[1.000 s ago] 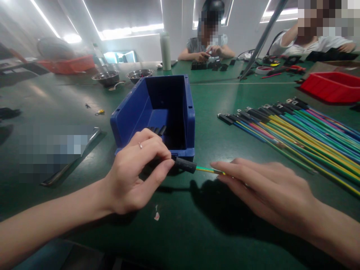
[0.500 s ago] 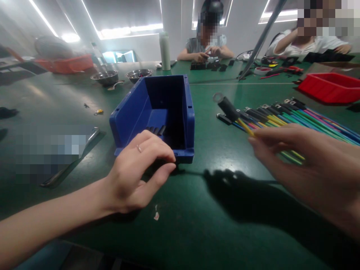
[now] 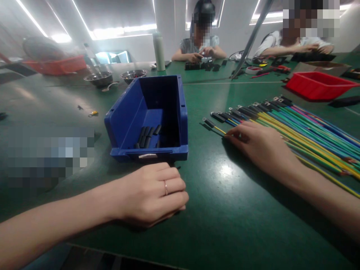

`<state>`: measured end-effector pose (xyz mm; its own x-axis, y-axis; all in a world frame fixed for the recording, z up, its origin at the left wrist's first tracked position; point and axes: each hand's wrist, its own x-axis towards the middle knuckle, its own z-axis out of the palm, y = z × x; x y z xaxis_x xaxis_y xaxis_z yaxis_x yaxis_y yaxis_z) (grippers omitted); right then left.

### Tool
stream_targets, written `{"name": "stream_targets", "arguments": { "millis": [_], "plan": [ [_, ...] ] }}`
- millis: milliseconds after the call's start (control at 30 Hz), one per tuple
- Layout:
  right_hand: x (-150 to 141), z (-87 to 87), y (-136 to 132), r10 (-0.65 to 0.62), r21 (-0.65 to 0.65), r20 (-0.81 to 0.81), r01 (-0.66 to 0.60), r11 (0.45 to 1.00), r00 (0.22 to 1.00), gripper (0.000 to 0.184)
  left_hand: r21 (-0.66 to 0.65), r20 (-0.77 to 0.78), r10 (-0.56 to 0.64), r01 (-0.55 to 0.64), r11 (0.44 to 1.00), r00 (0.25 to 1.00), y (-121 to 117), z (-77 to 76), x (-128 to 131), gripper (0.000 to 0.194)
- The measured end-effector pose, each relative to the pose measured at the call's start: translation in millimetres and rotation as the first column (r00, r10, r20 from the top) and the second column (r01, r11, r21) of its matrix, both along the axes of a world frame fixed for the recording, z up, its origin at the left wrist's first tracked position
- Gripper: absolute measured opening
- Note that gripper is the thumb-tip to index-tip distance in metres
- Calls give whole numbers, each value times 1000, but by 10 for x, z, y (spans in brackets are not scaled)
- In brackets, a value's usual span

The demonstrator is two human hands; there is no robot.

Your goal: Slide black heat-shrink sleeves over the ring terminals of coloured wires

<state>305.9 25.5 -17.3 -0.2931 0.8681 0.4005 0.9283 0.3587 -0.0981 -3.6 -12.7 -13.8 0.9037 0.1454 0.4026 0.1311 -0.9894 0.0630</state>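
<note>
My left hand (image 3: 157, 193) rests on the green table (image 3: 225, 210) just in front of a blue bin (image 3: 120, 118), fingers curled closed; what they cover is hidden. Short black sleeves (image 3: 147, 135) lie inside the bin. My right hand (image 3: 261, 144) reaches left, its fingertips pinched on a yellow wire (image 3: 219, 129) with a black sleeved lug at its tip. That wire lies at the near end of a row of coloured wires (image 3: 298, 125).
A red tray (image 3: 317, 86) stands at the back right. Two steel bowls (image 3: 101, 78) and a pale bottle (image 3: 159, 50) stand behind the bin. Two people work at the far side. A slanted metal pole (image 3: 250, 37) rises there.
My right hand carried the sleeved yellow wire from in front of the bin up and over to the row, then set it down. My left hand drew back toward me and closed on the table.
</note>
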Motion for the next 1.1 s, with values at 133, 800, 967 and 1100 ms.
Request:
{"name": "stream_targets", "arguments": {
  "millis": [133, 800, 967, 1100],
  "plan": [
    [15, 0, 27, -32, -54, 51, 35, 998, 998, 23, -37, -35, -15, 14, 999, 999, -11, -19, -3, 17],
    [27, 77, 18, -258, -41, 295, 281, 959, 920, 29, -70, -82, -35, 29, 997, 996, -2, 13, -28, 15],
    [43, 38, 56, -274, 9, 296, 284, 959, 915, 32, -73, -99, -31, 24, 997, 995, -3, -8, -39, 13],
    [26, 31, 65, -277, 42, 280, 277, 960, 919, 30, -76, -89, -32, 26, 997, 995, -4, -12, -18, 14]
  ]
}}
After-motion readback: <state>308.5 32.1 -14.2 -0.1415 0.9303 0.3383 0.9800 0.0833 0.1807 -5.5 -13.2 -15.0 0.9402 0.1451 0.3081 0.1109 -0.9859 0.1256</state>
